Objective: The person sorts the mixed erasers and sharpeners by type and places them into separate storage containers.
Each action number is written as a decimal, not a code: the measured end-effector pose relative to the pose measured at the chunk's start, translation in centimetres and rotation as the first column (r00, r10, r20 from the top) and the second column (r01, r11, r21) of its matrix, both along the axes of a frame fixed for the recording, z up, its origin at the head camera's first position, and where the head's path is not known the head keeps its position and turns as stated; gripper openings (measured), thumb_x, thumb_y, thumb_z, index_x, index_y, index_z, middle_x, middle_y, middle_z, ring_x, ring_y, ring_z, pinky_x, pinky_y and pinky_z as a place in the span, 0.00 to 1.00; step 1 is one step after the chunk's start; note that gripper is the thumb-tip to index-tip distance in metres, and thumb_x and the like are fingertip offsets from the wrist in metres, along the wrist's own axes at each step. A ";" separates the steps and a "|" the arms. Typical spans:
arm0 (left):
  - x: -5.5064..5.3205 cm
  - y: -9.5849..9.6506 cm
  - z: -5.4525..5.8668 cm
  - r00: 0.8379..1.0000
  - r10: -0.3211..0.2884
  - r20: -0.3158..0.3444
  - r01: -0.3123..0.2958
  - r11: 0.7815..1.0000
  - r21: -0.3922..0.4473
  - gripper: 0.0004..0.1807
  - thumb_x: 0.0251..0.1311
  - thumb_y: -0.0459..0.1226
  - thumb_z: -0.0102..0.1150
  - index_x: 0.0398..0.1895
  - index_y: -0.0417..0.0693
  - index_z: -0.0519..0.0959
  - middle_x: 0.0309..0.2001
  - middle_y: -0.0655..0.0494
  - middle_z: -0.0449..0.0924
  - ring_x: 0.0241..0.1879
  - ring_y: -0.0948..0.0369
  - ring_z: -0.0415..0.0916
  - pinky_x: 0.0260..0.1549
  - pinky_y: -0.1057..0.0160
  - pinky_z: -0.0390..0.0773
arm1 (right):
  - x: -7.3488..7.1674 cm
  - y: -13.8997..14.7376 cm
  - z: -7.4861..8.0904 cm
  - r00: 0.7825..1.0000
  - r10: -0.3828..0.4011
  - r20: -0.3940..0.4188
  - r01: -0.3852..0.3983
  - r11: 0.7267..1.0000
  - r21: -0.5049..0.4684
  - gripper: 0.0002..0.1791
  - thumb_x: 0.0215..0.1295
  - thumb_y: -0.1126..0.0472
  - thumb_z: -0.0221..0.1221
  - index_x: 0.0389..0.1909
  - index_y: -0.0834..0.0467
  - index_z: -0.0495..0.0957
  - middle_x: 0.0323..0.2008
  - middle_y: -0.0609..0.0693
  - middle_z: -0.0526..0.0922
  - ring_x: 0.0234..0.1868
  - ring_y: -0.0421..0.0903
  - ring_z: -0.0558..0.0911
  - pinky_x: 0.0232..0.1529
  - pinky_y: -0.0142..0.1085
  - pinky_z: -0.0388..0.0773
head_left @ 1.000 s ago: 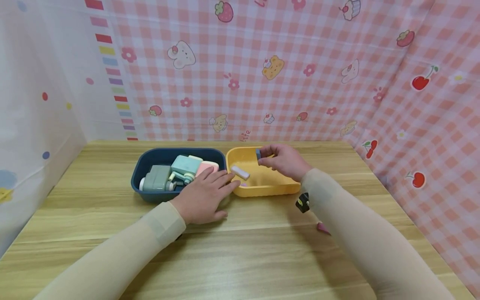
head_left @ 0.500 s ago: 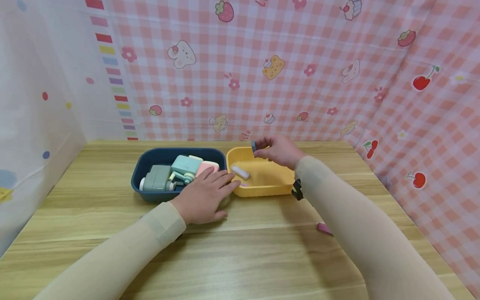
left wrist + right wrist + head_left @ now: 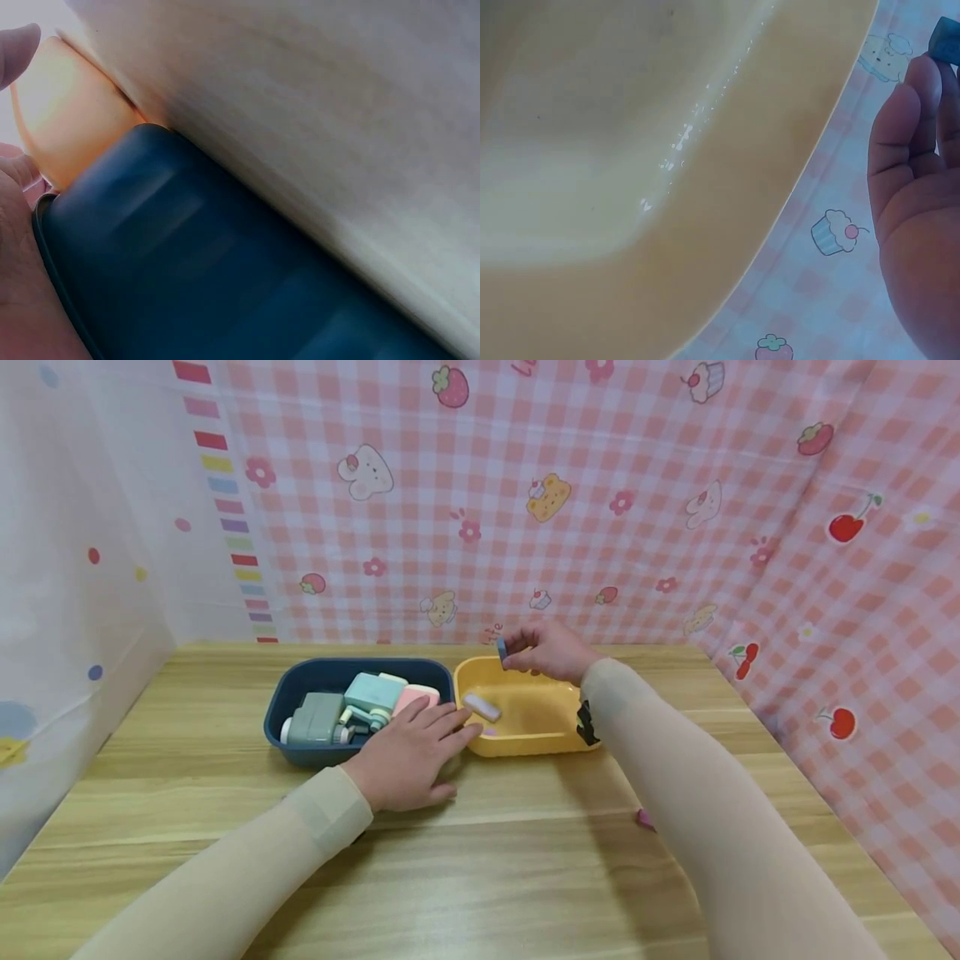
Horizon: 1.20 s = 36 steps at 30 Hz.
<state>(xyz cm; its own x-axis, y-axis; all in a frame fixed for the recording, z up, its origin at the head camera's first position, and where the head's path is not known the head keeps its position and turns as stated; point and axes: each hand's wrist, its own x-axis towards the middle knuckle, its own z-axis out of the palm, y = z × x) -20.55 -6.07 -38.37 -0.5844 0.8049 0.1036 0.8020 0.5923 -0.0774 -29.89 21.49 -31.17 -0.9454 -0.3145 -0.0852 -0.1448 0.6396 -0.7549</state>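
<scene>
My right hand (image 3: 551, 650) pinches a small blue block (image 3: 502, 649) between thumb and fingers, above the rear rim of the yellow bin (image 3: 532, 745). In the right wrist view the block (image 3: 946, 41) shows at the fingertips, beyond the bin's edge. Inside the yellow bin lie a whitish block (image 3: 482, 707) and a small purple piece (image 3: 490, 732), partly hidden by its front wall. My left hand (image 3: 408, 756) rests with its fingers extended across the navy bin's (image 3: 300, 757) right front corner, fingertips at the yellow bin's left edge.
Grey-green (image 3: 317, 718), teal (image 3: 375, 692) and pink (image 3: 415, 695) bottle-like items fill the navy bin, which stands beside the yellow one. A pink block (image 3: 646, 819) lies on the wooden table (image 3: 495, 877), partly behind my right forearm. Patterned cloth (image 3: 480, 527) hangs behind.
My right hand has moved up, back and slightly left with the blue block, from over the yellow bin's middle to its rear rim. The left hand stays put.
</scene>
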 end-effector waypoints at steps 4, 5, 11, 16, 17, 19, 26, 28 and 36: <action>0.0 0.0 0.0 1.000 -0.001 -0.013 0.000 1.000 -0.011 0.49 0.64 0.64 0.65 0.83 0.57 0.61 0.82 0.52 0.62 0.81 0.51 0.58 0.82 0.42 0.50 | -0.7 0.1 -0.3 1.000 0.014 0.012 -0.014 1.000 -0.020 0.15 0.69 0.61 0.69 0.55 0.57 0.84 0.47 0.52 0.89 0.46 0.48 0.82 0.45 0.41 0.80; 0.0 0.0 0.0 1.000 -0.002 -0.016 0.002 1.000 -0.010 0.49 0.63 0.64 0.65 0.83 0.57 0.61 0.82 0.52 0.62 0.81 0.51 0.58 0.82 0.42 0.51 | -0.8 0.1 -0.3 1.000 0.016 0.016 -0.016 1.000 -0.021 0.15 0.69 0.62 0.68 0.55 0.57 0.84 0.47 0.52 0.89 0.46 0.48 0.82 0.45 0.41 0.80; 0.1 0.0 0.1 0.999 -0.010 -0.033 0.010 1.000 -0.010 0.49 0.63 0.64 0.65 0.83 0.56 0.62 0.82 0.51 0.62 0.81 0.50 0.59 0.82 0.42 0.51 | -1.3 0.0 -0.3 0.998 0.029 0.050 -0.030 0.999 0.026 0.16 0.69 0.61 0.68 0.56 0.57 0.83 0.51 0.52 0.88 0.49 0.50 0.82 0.49 0.42 0.79; 0.1 -0.1 0.2 0.999 -0.014 -0.041 0.014 1.000 -0.002 0.49 0.63 0.64 0.65 0.82 0.56 0.62 0.81 0.51 0.63 0.80 0.50 0.60 0.82 0.42 0.51 | -1.8 -0.2 -0.4 0.993 0.081 0.085 -0.088 0.993 0.084 0.16 0.70 0.60 0.68 0.55 0.58 0.83 0.53 0.52 0.88 0.51 0.50 0.82 0.50 0.43 0.79; 0.1 -0.1 0.2 0.999 -0.014 -0.040 0.014 1.000 -0.001 0.49 0.63 0.64 0.65 0.82 0.56 0.62 0.81 0.51 0.63 0.80 0.50 0.60 0.82 0.42 0.51 | -1.9 -0.2 -0.4 0.992 0.093 0.085 -0.101 0.990 0.100 0.15 0.69 0.60 0.68 0.55 0.58 0.84 0.53 0.52 0.88 0.51 0.49 0.82 0.50 0.42 0.80; 0.2 -0.1 0.2 0.999 -0.015 -0.038 0.015 1.000 0.002 0.49 0.63 0.64 0.66 0.82 0.56 0.63 0.81 0.50 0.63 0.80 0.50 0.60 0.82 0.42 0.52 | -2.0 -0.3 -0.5 0.990 0.113 0.089 -0.123 0.984 0.126 0.15 0.69 0.60 0.69 0.54 0.57 0.84 0.51 0.52 0.89 0.49 0.48 0.82 0.47 0.40 0.80; 0.3 -0.1 0.2 0.999 -0.019 -0.036 0.019 1.000 0.001 0.48 0.64 0.63 0.65 0.82 0.55 0.63 0.81 0.50 0.64 0.80 0.50 0.60 0.82 0.42 0.52 | -2.3 -0.6 -0.9 0.981 0.131 0.145 -0.152 0.978 0.141 0.12 0.69 0.61 0.69 0.52 0.56 0.85 0.50 0.52 0.89 0.43 0.45 0.81 0.41 0.35 0.78; 0.3 -0.1 0.1 0.999 -0.019 -0.037 0.019 1.000 0.001 0.48 0.63 0.63 0.65 0.82 0.55 0.63 0.81 0.50 0.64 0.80 0.50 0.60 0.82 0.42 0.52 | -2.3 -0.6 -1.0 0.979 0.131 0.155 -0.155 0.976 0.155 0.12 0.69 0.61 0.68 0.52 0.56 0.84 0.50 0.51 0.90 0.41 0.45 0.81 0.40 0.35 0.77; 0.2 -0.1 0.0 0.999 -0.016 -0.040 0.016 1.000 -0.002 0.48 0.63 0.64 0.65 0.82 0.56 0.62 0.81 0.51 0.63 0.80 0.50 0.60 0.82 0.42 0.52 | -2.6 -0.5 -1.2 0.959 0.161 0.232 -0.209 0.958 0.199 0.14 0.70 0.59 0.68 0.55 0.54 0.84 0.51 0.49 0.89 0.40 0.45 0.81 0.40 0.35 0.75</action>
